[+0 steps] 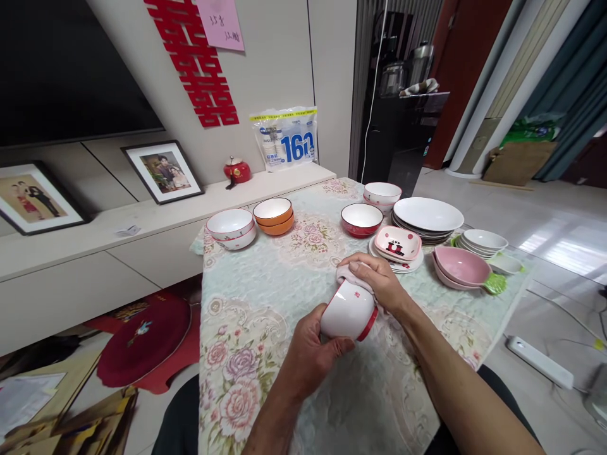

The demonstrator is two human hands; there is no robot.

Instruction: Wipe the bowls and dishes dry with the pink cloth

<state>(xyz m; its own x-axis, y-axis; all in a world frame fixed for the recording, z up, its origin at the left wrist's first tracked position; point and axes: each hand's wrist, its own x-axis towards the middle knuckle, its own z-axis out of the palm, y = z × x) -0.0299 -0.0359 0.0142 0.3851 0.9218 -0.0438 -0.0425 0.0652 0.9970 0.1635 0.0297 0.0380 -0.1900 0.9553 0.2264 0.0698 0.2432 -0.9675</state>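
Tilted on its side above the table, a white bowl [348,313] with a red foot and a small red mark is held between my hands. My left hand [315,351] grips it from the lower left, thumb along its underside. Bunched under the fingers of my right hand [377,278] is a pale pinkish cloth [353,276], pressed against the bowl's rim and side. The inside of the bowl faces away and is hidden. Just beyond my right hand, a square cat-pattern dish [397,242] rests on small plates [410,264].
A flowered tablecloth [265,297] covers the table. At the back left stand white bowls [232,229] and orange bowls [274,217]. To the right are a red bowl [361,221], large plates [428,215], pink dishes [462,266] and small white bowls [484,241].
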